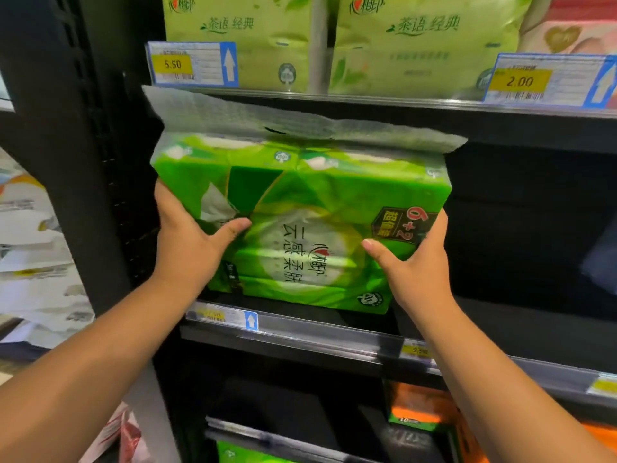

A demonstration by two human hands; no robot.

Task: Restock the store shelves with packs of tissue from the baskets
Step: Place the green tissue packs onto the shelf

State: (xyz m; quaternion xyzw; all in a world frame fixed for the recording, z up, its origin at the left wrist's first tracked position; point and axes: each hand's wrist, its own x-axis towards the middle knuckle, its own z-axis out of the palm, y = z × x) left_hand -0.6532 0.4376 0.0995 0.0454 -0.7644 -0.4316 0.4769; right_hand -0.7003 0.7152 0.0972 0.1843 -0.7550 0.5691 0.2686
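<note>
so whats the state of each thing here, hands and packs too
green tissue pack: held at both ends, print upside down, at the front of the middle shelf
left hand: grips the pack's left end, thumb on its front
right hand: grips the pack's right end, thumb on its front
pale green packs: upright on the upper shelf
orange pack: below the middle shelf, partly hidden

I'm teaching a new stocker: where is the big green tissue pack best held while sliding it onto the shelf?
Probably at its two short ends, a hand from each side, as the left hand and right hand hold it. The green tissue pack is wide and soft; its top film flap looks too floppy.
</note>
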